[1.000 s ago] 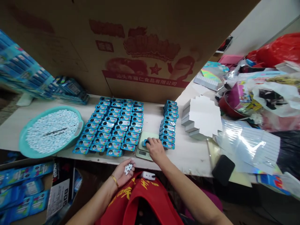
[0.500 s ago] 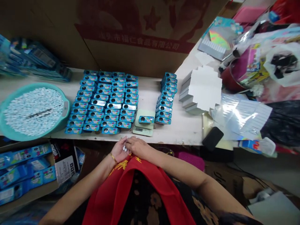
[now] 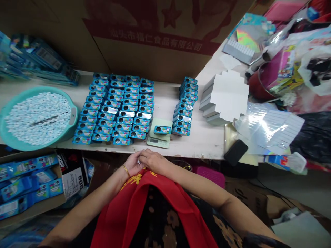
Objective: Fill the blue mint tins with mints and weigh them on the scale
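My left hand (image 3: 132,164) is cupped in front of the table edge, with a few small white candies (image 3: 139,162) in its palm. Over that palm lie the bent fingers of my right hand (image 3: 154,162), touching the left fingers; whether they pinch a candy is hidden. Just beyond the hands, a blue tin (image 3: 162,130) with a round dark opening rests on a pale green scale (image 3: 159,142). Several rows of similar blue tins (image 3: 121,119) stand left of the scale, and a shorter column of tins (image 3: 184,113) stands to its right.
A turquoise basin (image 3: 73,119) full of white candies, with a dark strip on top, sits at left. Stacked white card (image 3: 227,96) and a black phone (image 3: 236,152) are at right. A large carton (image 3: 144,41) walls the back; an open box of blue packs (image 3: 28,186) is lower left.
My right fingers have curled further over my left palm, covering more of the candies. The view has shifted slightly; the tins and scale keep their places.
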Motion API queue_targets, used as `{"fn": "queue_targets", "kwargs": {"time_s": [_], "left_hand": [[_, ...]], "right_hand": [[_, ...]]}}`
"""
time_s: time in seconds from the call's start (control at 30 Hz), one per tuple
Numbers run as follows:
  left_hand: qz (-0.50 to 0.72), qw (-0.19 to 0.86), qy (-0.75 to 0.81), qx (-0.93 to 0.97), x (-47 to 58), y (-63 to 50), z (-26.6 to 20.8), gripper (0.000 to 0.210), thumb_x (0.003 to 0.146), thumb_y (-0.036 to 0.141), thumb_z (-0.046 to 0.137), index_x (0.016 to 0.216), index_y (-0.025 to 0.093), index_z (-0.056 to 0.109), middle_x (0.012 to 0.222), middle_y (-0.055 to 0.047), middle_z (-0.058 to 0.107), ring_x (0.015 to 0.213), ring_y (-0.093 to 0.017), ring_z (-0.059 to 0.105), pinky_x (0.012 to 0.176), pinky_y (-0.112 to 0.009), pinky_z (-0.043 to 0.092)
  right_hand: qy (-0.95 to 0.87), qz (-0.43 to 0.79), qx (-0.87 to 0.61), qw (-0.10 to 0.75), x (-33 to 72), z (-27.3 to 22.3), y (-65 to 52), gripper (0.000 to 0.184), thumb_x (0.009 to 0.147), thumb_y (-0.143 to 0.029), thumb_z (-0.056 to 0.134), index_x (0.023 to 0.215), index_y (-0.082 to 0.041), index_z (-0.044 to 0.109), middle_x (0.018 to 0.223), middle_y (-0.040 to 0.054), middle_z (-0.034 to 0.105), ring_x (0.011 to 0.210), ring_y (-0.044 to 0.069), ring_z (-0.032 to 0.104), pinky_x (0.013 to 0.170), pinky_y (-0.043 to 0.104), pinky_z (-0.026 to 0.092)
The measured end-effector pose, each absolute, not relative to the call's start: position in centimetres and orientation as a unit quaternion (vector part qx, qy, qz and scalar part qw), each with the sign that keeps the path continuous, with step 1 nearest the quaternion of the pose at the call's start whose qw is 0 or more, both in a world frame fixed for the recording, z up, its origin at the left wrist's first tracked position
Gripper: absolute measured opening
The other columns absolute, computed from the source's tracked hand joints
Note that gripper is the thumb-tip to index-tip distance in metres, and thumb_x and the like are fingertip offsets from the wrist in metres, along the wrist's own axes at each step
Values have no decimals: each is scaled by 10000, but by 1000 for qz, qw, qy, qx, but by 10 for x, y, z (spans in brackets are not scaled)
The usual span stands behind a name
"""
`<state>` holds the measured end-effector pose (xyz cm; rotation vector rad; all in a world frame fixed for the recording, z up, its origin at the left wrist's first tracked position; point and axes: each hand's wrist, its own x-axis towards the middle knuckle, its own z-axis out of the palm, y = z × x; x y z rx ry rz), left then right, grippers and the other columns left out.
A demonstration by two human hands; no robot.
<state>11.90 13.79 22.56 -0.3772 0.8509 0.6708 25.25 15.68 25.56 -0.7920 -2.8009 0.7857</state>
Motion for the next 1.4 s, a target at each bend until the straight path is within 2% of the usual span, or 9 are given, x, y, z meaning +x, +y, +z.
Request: {"fn": "queue_targets", "kwargs": {"time_s": [0.13, 0.27, 0.33, 0.5, 0.67, 0.8, 0.93, 1.27, 1.4], "left_hand": [[320, 844, 400, -159, 119, 140, 222, 209, 820, 144, 401, 757, 70, 586, 656, -79, 620, 545, -117, 590, 524, -219, 487], [302, 827, 451, -144, 116, 143, 222, 223, 824, 176, 419, 810, 52, 604, 691, -128, 650, 589, -149, 615, 536, -231, 499], [302, 819, 468, -140, 116, 144, 224, 212, 817, 180, 436, 805, 57, 608, 695, -129, 654, 587, -147, 616, 526, -223, 497], [308, 817, 468, -138, 118, 147, 228, 211, 814, 181, 442, 794, 63, 614, 692, -125, 652, 572, -139, 610, 511, -219, 491], [341, 832, 419, -131, 125, 159, 227, 229, 820, 209, 434, 844, 67, 611, 769, -128, 646, 641, -149, 611, 557, -241, 492], [361, 828, 406, -139, 124, 168, 226, 214, 810, 238, 455, 757, 87, 597, 674, -87, 599, 551, -115, 556, 399, -176, 398], [370, 819, 411, -150, 110, 162, 222, 222, 810, 218, 450, 665, 96, 566, 609, -55, 542, 490, -84, 492, 347, -150, 322], [401, 791, 426, -180, 94, 143, 223, 212, 811, 204, 445, 694, 90, 579, 644, -76, 577, 513, -94, 525, 384, -169, 388], [406, 782, 439, -174, 94, 144, 224, 205, 813, 189, 438, 747, 86, 601, 712, -104, 636, 593, -131, 598, 491, -219, 485]], "right_hand": [[-917, 243, -286, 135, 269, 252, 165, 164, 840, -253, 463, 931, -175, 576, 918, 55, 577, 839, 156, 486, 723, 271, 415], [-831, 167, -480, 225, 311, 245, 196, 219, 865, -238, 402, 944, -143, 583, 909, 90, 581, 863, 176, 487, 756, 301, 412], [-804, 132, -541, 209, 328, 240, 215, 227, 858, -249, 412, 954, -138, 585, 900, 96, 579, 858, 192, 485, 748, 316, 412], [-829, 124, -532, 123, 330, 234, 236, 194, 830, -206, 443, 860, -148, 626, 843, 94, 586, 796, 203, 495, 719, 328, 415], [-843, 220, -436, 225, 312, 253, 219, 201, 833, -232, 457, 969, -189, 598, 910, 61, 598, 880, 163, 519, 802, 296, 419], [-811, 219, -481, 252, 324, 252, 224, 353, 785, -298, 537, 1121, -191, 509, 1054, 90, 553, 993, 195, 491, 864, 346, 401], [-797, 232, -525, 190, 343, 225, 240, 527, 701, -287, 621, 1175, -159, 429, 1136, 126, 501, 1046, 252, 464, 862, 413, 398], [-781, 268, -531, 192, 339, 203, 239, 540, 665, -236, 637, 1153, -170, 416, 1111, 111, 498, 1020, 242, 482, 852, 401, 406], [-780, 266, -531, 198, 343, 204, 240, 544, 657, -234, 643, 1151, -162, 426, 1101, 109, 501, 1016, 238, 483, 863, 392, 403]]}}
